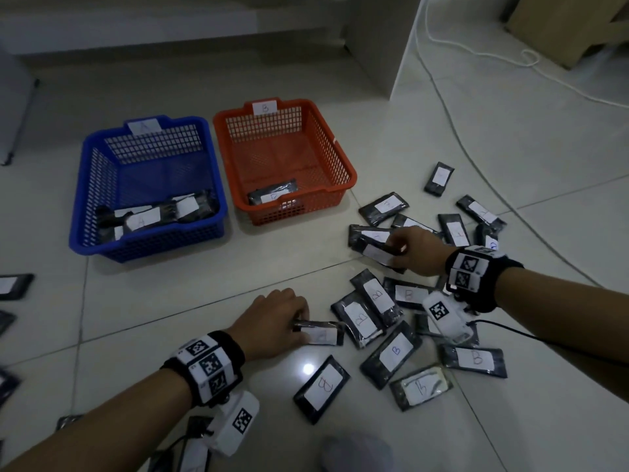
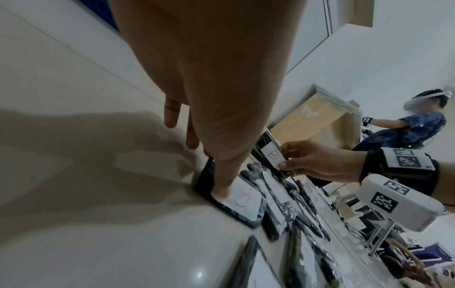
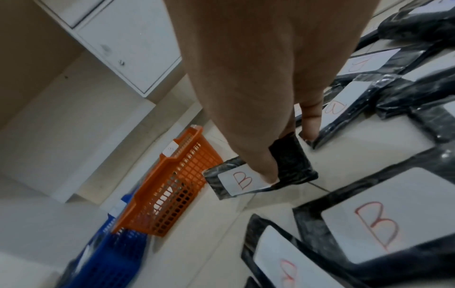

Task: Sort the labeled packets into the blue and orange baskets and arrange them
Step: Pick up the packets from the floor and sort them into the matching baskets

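Observation:
A blue basket (image 1: 153,248) tagged A holds several black packets (image 1: 143,221). Right of it, the orange basket (image 1: 272,214) tagged B holds one packet (image 1: 272,195). Many black packets with white labels, mostly B, lie scattered on the floor at right (image 1: 394,349). My left hand (image 1: 299,327) grips the left end of a B packet (image 1: 321,334) lying on the tile, its thumb (image 2: 222,192) pressing on the label. My right hand (image 1: 391,248) pinches another B packet (image 3: 236,181), lifted slightly above the pile, thumb on its label.
More packets lie at the far left edge (image 1: 13,286) and under my left forearm. A white cable (image 1: 459,137) runs across the floor at right, beside a cardboard box (image 1: 571,25) and a white cabinet (image 1: 374,39). Another person (image 2: 406,128) sits beyond the pile.

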